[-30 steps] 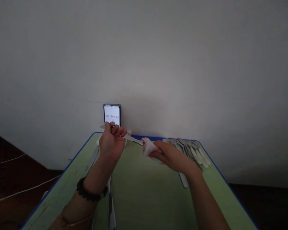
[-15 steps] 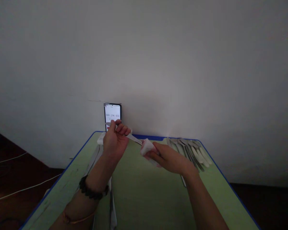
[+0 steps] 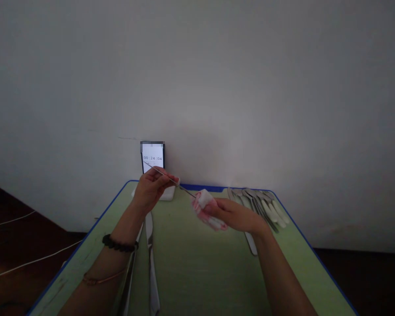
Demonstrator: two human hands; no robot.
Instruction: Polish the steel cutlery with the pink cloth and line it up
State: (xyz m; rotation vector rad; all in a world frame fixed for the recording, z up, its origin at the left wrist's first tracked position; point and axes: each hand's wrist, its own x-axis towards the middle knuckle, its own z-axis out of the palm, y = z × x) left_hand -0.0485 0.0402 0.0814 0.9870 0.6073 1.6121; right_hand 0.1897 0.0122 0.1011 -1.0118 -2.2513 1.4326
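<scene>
A thin metal table knife [image 3: 186, 190] is held up over the table, slanting down to the right and seen nearly edge-on. My left hand [image 3: 153, 186] pinches it between thumb and fingers, its far tip crossing in front of the phone. My right hand [image 3: 235, 214] grips a bunched pink and white cloth [image 3: 206, 210], closed around the knife's lower right end, which is hidden inside. Below my left forearm, more table knives [image 3: 150, 250] lie lengthwise on the green table [image 3: 204, 272], partly covered by the arm.
A phone [image 3: 153, 154] showing a running timer leans on the wall above a white block [image 3: 167, 193]. At the back right lies a row of several spoons and other cutlery [image 3: 250, 197], some with white handles. A blue rim edges the table.
The knife has turned from showing its flat side to its edge. My left hand has rolled over, its back now showing, and shifted slightly left. More of the cloth hangs in view.
</scene>
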